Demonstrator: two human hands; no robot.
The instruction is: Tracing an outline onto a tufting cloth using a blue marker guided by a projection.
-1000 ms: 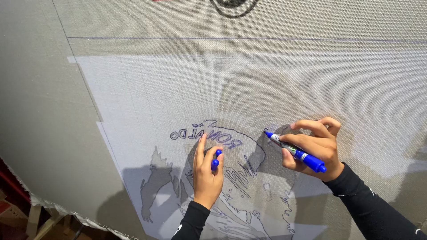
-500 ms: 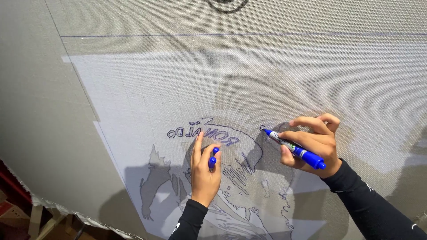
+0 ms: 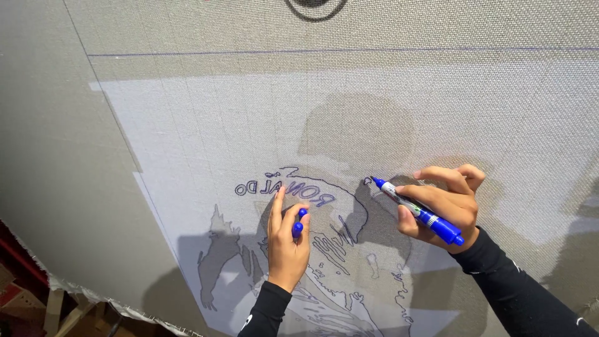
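A grey woven cloth (image 3: 187,125) is stretched upright before me, with a projected picture of a figure lit on it and partly traced in blue lines (image 3: 324,249). My right hand (image 3: 444,201) grips a blue marker (image 3: 417,203), its tip touching the cloth at the drawing's upper right. My left hand (image 3: 287,240) presses flat against the cloth below some traced letters, index finger pointing up, and pinches the marker's blue cap (image 3: 299,221) between its fingers. Both arms wear black sleeves.
A thin blue ruled line (image 3: 312,51) runs across the cloth near the top, and a dark round outline (image 3: 315,7) shows at the top edge. The cloth's frayed lower left edge (image 3: 81,290) hangs over wooden and red things below.
The marker tip has shifted slightly along the line at the upper right. My left hand stays pressed in about the same spot; the view has drifted a little.
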